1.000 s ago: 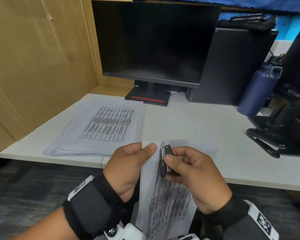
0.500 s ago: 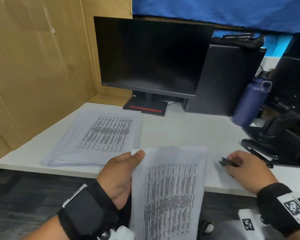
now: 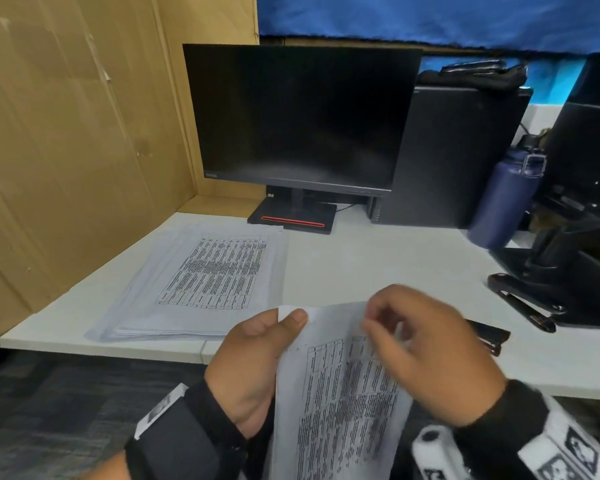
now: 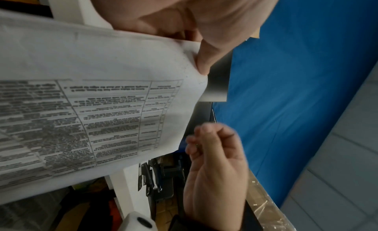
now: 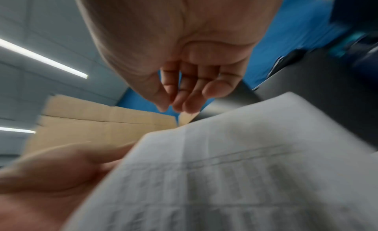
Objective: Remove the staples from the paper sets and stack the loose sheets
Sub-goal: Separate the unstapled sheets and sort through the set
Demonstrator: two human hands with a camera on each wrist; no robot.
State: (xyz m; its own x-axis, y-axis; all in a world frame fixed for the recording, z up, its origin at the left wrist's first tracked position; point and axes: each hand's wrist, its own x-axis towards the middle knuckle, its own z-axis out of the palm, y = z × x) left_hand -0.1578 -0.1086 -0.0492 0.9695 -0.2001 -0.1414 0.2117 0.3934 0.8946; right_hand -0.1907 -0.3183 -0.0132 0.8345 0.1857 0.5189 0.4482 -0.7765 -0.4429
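A printed paper set hangs over the desk's front edge. My left hand pinches its top left corner, thumb on top; the left wrist view shows that thumb on the corner of the sheets. My right hand hovers, blurred, at the set's top right corner. Its fingers hang loosely together above the paper and hold nothing. A black staple remover lies on the desk behind the right hand. A stack of loose sheets lies flat at the left.
A dark monitor stands at the back, beside a black computer case. A blue bottle, a black stapler and other dark gear crowd the right. A cardboard wall bounds the left of the white desk.
My right hand carried the staple remover to the right, left it on the desk, and came back empty to the paper's top right corner. The left hand kept holding the set.
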